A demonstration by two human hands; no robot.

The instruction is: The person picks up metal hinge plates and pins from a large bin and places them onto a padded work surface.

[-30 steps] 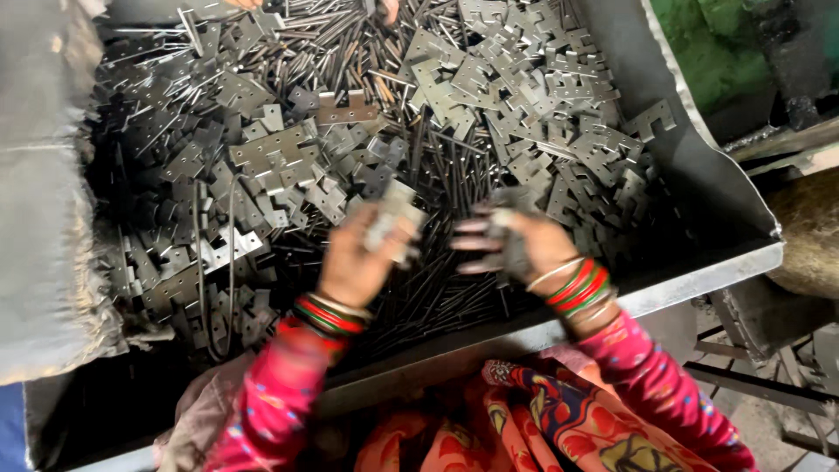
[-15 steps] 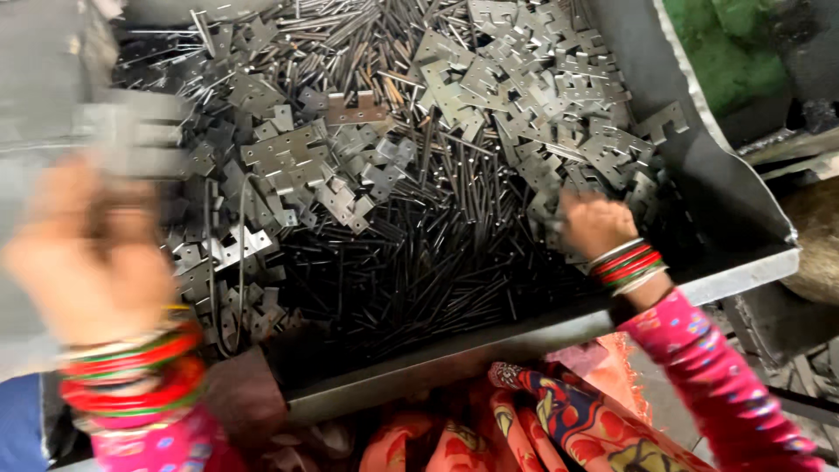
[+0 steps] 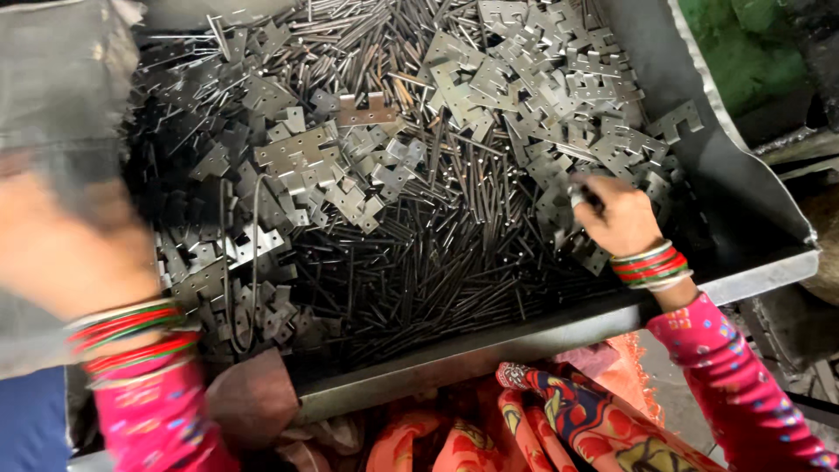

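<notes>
- At the right side of the metal tray, the right hand has dropped from mid-tray a second ago onto the heap of flat hinge plates; its fingers are curled into the pieces, but whether they pinch one I cannot tell.
- Off to the left, the left hand has swung away from the tray's middle and is blurred; its grip cannot be told.
- Between them lies the bed of thin dark pins, now uncovered.
- Judged from this, the two hands have split to fetch separate parts.
</notes>
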